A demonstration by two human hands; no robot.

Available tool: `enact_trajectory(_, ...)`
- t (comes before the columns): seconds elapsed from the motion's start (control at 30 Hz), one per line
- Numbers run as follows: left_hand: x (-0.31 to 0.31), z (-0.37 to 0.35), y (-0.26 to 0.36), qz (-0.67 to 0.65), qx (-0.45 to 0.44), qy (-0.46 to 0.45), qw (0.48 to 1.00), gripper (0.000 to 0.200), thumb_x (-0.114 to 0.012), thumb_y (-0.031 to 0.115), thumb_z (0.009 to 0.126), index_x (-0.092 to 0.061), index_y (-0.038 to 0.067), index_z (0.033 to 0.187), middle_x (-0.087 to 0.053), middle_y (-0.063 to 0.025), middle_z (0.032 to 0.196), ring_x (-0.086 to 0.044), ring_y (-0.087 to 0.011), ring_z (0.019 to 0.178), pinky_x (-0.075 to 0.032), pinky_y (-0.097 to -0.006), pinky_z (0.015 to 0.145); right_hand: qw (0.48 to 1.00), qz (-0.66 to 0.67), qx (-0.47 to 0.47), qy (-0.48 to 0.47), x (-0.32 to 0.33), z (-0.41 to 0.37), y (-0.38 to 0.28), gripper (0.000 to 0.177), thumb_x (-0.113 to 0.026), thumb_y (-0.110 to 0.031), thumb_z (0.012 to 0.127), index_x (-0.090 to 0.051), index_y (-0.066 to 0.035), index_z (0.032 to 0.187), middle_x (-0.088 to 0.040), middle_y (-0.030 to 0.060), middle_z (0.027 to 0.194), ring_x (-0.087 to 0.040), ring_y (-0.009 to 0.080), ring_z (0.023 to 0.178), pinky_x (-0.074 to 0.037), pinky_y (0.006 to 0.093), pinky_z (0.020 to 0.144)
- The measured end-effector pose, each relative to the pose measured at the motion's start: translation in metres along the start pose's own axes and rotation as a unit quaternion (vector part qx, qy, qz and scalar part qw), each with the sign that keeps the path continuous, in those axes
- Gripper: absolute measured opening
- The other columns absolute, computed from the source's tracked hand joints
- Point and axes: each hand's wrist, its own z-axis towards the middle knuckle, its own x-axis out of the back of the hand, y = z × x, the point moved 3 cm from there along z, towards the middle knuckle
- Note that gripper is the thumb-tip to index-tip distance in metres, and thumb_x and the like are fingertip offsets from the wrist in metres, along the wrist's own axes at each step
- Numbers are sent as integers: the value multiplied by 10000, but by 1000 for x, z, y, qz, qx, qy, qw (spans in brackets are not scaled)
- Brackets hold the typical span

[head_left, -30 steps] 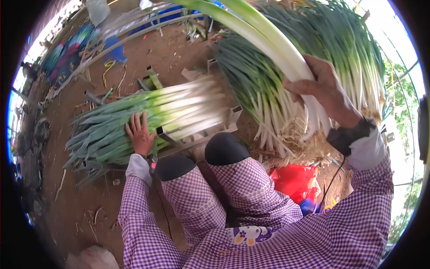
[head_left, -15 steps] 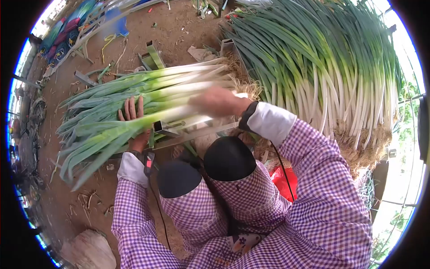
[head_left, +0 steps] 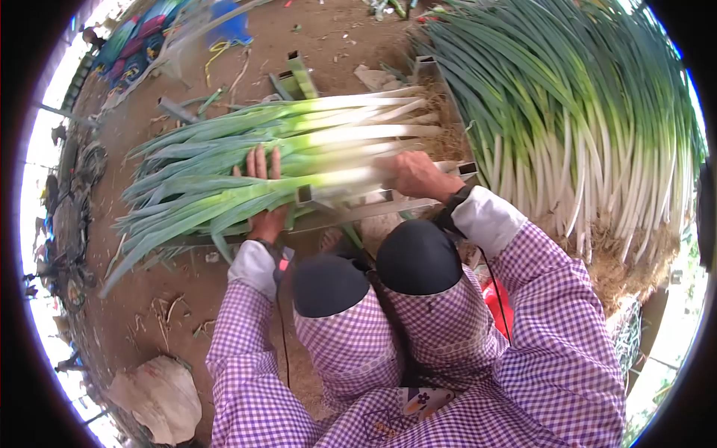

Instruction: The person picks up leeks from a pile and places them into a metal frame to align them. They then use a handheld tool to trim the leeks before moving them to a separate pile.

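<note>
A bundle of leeks (head_left: 321,140) lies sideways in a metal frame (head_left: 403,204) before my knees, green leaves to the left and roots to the right. My left hand (head_left: 265,196) rests on the leaves with its fingers stretched out. One front leek (head_left: 336,179) passes across its palm. At that leek's white end, my right hand (head_left: 422,177) is closed, fingers curled in; the stalk beside it is smeared by motion.
On the right stands a large heap of leeks (head_left: 567,127), roots toward me. A blue item (head_left: 230,22) and yellow cord (head_left: 216,60) lie at the back left. A pale sack (head_left: 160,399) sits at the lower left, and a red bag (head_left: 497,302) beside my right knee.
My right hand has moved toward the root end and lower along the front leek. That leek has settled nearer the bundle. My left hand stays on the leaves; the view has shifted slightly.
</note>
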Motion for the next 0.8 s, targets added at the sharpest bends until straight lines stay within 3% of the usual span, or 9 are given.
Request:
enact_trajectory(0.27, -9, -32, 13, -173, 146, 82, 971, 779, -638, 405, 934, -356, -6, 1534, -335, -269, 1579, -304, -433, 1476, -178, -610, 1210, 1000, -4, -21, -12, -1, 6, 3, 369, -712, -256, 797, -712, -164, 1154, -728, 180, 958, -690, 402, 913, -537, 527, 786)
enact_trajectory(0.33, -10, -42, 13, -202, 183, -6, 962, 803, -649, 431, 929, -359, -25, 1522, -335, -284, 1571, -300, -450, 1469, -157, -611, 1215, 999, -6, -35, -25, 4, 6, 0, 384, -721, -248, 796, -712, -157, 1169, -726, 187, 990, -684, 401, 958, -536, 520, 820)
enact_trajectory(0.4, -14, -62, 10, -210, 229, -217, 926, 830, -654, 449, 927, -343, -41, 1521, -319, -298, 1573, -283, -464, 1468, -130, -616, 1219, 998, -3, -46, -38, 4, 7, -3, 396, -734, -233, 791, -713, -151, 1178, -724, 195, 1013, -679, 400, 995, -534, 514, 849)
enact_trajectory(0.5, -7, -96, 8, -168, 219, -73, 958, 873, -650, 491, 925, -313, -34, 1535, -313, -298, 1573, -260, -466, 1470, -99, -620, 1221, 997, 3, -62, -55, 3, 12, -4, 407, -758, -201, 776, -718, -141, 1177, -720, 208, 1030, -671, 400, 1030, -530, 509, 879)
enact_trajectory(0.53, 3, -104, 7, -154, 214, -15, 964, 903, -712, 419, 903, -278, -35, 1552, -316, -296, 1570, -240, -455, 1482, -116, -588, 1230, 996, 4, -67, -61, 1, 12, -4, 407, -766, -193, 772, -721, -137, 1172, -719, 212, 1034, -669, 401, 1036, -528, 509, 883)
enact_trajectory(0.6, 15, -126, 0, -287, 318, 76, 901, 913, -752, 340, 882, -268, -44, 1556, -321, -283, 1572, -238, -436, 1491, -143, -556, 1233, 998, 1, -47, -45, 0, 14, -7, 385, -786, -178, 762, -732, -127, 1139, -719, 223, 1020, -671, 414, 1019, -527, 517, 870)
enact_trajectory(0.67, 20, -146, -13, -426, 420, 136, 789, 955, -794, 211, 855, -222, -54, 1572, -313, -259, 1586, -265, -399, 1489, -183, -503, 1234, 997, -11, -57, -55, -4, 15, -5, 365, -794, -172, 757, -738, -126, 1114, -723, 221, 974, -680, 429, 970, -527, 526, 844)
enact_trajectory(0.7, 37, -144, -22, -542, 479, 121, 679, 786, -736, 225, 919, -318, -21, 1538, -383, -194, 1552, -387, -341, 1426, -281, -498, 1201, 996, -12, -71, -59, -4, 16, -7, 359, -795, -169, 753, -740, -126, 1105, -724, 219, 956, -683, 432, 953, -528, 529, 835)
enact_trajectory(0.8, 31, -163, -61, -732, 508, 255, 374, 492, -671, 229, 986, -485, 51, 1405, -528, -102, 1394, -533, -260, 1244, -434, -456, 1088, 992, -27, -97, -74, -6, 16, -8, 387, -805, -186, 748, -742, -136, 1126, -721, 216, 1028, -673, 407, 1026, -526, 509, 873)
